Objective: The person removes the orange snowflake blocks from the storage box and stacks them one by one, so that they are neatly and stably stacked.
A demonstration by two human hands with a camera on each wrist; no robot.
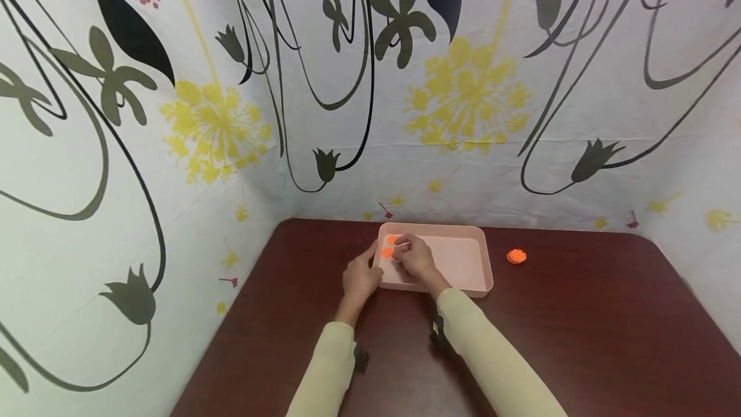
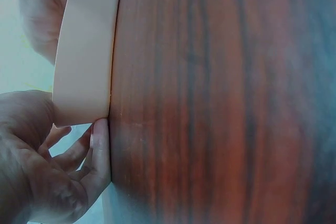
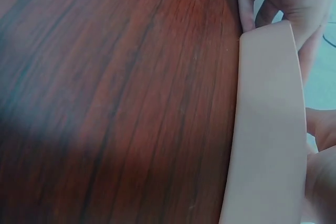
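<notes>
A shallow pink tray (image 1: 457, 262) lies on the dark table. My left hand (image 1: 361, 275) grips its left end at the near corner; the left wrist view shows thumb and fingers around that corner of the tray (image 2: 84, 51). Over the tray's left part is my right hand (image 1: 415, 257), its fingers bent and thumb close to them. Whether it pinches something small is unclear, as the fingertips are partly hidden. Beside those fingertips, two small flat orange pieces (image 1: 387, 253) lie in the tray. In the right wrist view, the tray wall covers part of my right hand (image 3: 321, 177).
To the right of the tray sits a small heap of orange pieces (image 1: 516, 256) on the table (image 1: 579, 320). A flower-printed cloth (image 1: 370, 114) hangs behind the table and along its left and right sides.
</notes>
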